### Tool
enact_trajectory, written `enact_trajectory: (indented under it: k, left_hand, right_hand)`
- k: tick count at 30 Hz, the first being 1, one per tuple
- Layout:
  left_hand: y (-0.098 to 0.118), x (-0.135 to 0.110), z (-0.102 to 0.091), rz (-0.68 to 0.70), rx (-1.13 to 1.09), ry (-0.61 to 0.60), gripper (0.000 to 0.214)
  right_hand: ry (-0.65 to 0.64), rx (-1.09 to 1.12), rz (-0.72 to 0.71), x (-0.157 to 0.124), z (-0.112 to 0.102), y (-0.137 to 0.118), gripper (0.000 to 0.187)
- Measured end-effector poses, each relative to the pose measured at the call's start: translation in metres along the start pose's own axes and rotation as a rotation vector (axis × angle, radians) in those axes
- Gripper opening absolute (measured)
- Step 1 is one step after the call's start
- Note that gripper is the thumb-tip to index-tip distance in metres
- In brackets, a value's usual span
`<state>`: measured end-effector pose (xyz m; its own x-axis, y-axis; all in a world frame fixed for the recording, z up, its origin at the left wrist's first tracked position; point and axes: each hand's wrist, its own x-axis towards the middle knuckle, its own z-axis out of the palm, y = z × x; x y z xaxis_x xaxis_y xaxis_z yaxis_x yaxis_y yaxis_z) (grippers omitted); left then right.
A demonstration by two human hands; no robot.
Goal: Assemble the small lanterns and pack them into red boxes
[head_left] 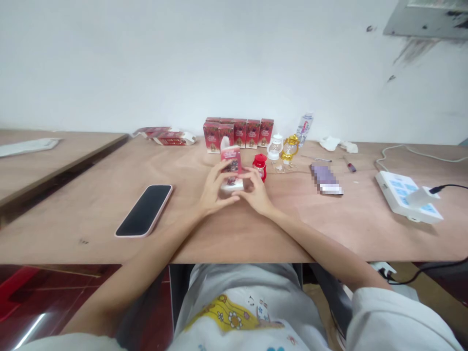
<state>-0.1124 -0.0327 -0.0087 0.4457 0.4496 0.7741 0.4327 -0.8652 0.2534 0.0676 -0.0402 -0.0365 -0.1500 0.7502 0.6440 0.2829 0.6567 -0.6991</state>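
Between my two hands, above the table's middle, is a small red carton (pixel 231 155) with printed pictures and a pale flap standing up at its top. My left hand (pixel 215 189) has its fingers curled against the carton's left side. At its lower right, my right hand (pixel 258 193) touches it with bent fingers, and the thumbs meet near its bottom end. Just right of the carton stands a red mini lantern (pixel 260 164). A white mini lantern (pixel 275 147) and a gold mini lantern (pixel 290 148) are behind it. The carton's inside is hidden.
Several closed red cartons (pixel 240 133) stand in rows near the wall, with flattened cartons (pixel 171 137) to their left. A phone (pixel 145 210) lies at left. A power strip (pixel 407 197), a screwdriver (pixel 351 167) and crumpled tissue (pixel 329 143) are at right.
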Motion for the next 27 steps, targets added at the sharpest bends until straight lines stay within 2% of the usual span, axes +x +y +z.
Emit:
enact_trajectory:
  k: [2,4,7,9,10,12,14,16,17,19,22,24,27]
  left_hand:
    - [0.002,0.001,0.002,-0.184,-0.11,0.142,0.061]
    - [0.0,0.003,0.002,-0.364,-0.26,0.241,0.068]
    - [-0.005,0.005,-0.002,-0.567,-0.413,0.248,0.082]
    - [-0.007,0.008,-0.008,-0.608,-0.425,0.229,0.083]
    - [-0.007,0.009,-0.011,-0.607,-0.405,0.224,0.082]
    - [-0.006,0.01,-0.014,-0.592,-0.335,0.208,0.079]
    - [-0.003,0.009,-0.014,-0.58,-0.289,0.184,0.081]
    - [0.0,0.007,-0.009,-0.557,-0.298,0.168,0.083]
    - [0.0,0.005,-0.005,-0.544,-0.305,0.164,0.083]
    - [0.0,0.002,0.005,-0.523,-0.297,0.154,0.081]
    - [-0.003,-0.003,0.016,-0.54,-0.343,0.072,0.079]
    - [-0.004,-0.006,0.02,-0.582,-0.411,0.031,0.08]
    - [-0.005,-0.007,0.021,-0.623,-0.453,0.045,0.082]
  right_hand:
    - [-0.065,-0.244,-0.199,-0.003,-0.001,0.0,0.02]
    - [-0.153,-0.417,-0.387,-0.004,-0.002,0.001,0.022]
    - [-0.273,-0.539,-0.557,-0.004,-0.001,0.001,0.024]
    - [-0.294,-0.564,-0.582,-0.003,-0.002,0.001,0.029]
    - [-0.254,-0.57,-0.568,-0.002,-0.004,0.001,0.031]
    - [-0.072,-0.579,-0.489,0.002,-0.01,0.002,0.032]
    - [0.144,-0.579,-0.359,0.007,-0.019,0.004,0.036]
    - [0.26,-0.56,-0.201,0.011,-0.029,0.011,0.046]
    - [0.256,-0.536,-0.127,0.013,-0.034,0.016,0.052]
    - [0.168,-0.443,-0.004,0.016,-0.041,0.026,0.061]
    - [0.104,-0.275,0.102,0.018,-0.046,0.033,0.065]
    - [0.184,-0.192,0.112,0.022,-0.048,0.026,0.069]
    - [0.368,-0.082,0.062,0.036,-0.051,-0.004,0.069]
